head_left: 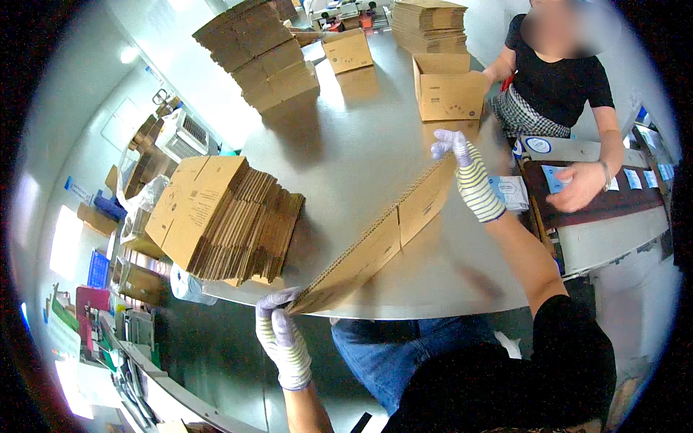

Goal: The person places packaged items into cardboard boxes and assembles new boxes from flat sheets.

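A flattened cardboard box [399, 225] stands on its long edge, slanting across the metal table in front of me. My left hand [284, 333], in a striped glove, grips its near left end at the table's front edge. At the far right end my right hand [464, 169], gloved in white with yellow and dark stripes at the back, has its fingers closed over the corner. To the left sits a stack of flattened cardboard boxes [242, 224], close to my left hand.
The metal table [346, 137] bears a tall cardboard stack [271, 61], another stack [429, 27] and a small carton [349, 52]. At right a co-worker [559, 79] holds an open carton [449, 90] and reaches over a conveyor belt [592, 198] carrying blue-and-white packets [633, 178].
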The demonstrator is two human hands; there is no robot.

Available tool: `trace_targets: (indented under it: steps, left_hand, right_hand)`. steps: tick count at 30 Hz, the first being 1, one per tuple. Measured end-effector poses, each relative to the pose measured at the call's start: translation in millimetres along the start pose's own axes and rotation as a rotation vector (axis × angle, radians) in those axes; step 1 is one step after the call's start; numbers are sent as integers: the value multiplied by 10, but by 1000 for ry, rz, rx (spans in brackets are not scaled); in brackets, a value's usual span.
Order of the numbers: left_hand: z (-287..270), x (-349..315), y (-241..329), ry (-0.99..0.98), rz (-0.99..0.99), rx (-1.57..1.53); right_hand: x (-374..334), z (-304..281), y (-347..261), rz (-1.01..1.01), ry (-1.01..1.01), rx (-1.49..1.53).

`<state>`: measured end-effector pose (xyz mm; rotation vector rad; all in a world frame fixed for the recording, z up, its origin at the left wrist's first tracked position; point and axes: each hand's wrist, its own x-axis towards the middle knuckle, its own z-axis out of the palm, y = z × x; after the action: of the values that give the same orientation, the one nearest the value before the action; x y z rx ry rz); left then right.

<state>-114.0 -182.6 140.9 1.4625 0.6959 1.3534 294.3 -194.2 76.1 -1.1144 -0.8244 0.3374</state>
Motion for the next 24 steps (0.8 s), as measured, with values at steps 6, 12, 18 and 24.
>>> trace_targets:
  steps: [6,12,18,24]
  left_hand:
    - [187,72,57,131,-79,130]
    - [-76,172,48,312,-37,84]
    - [245,108,142,-24,229,813]
    - [516,218,347,-733,279,1167]
  right_hand:
    - [-209,307,-355,117,-54,109]
    - [-257,519,-692,170,-385,61]
    - [-464,911,-637,142,-588,-248]
    - [-406,1049,-248,53,-578,-483]
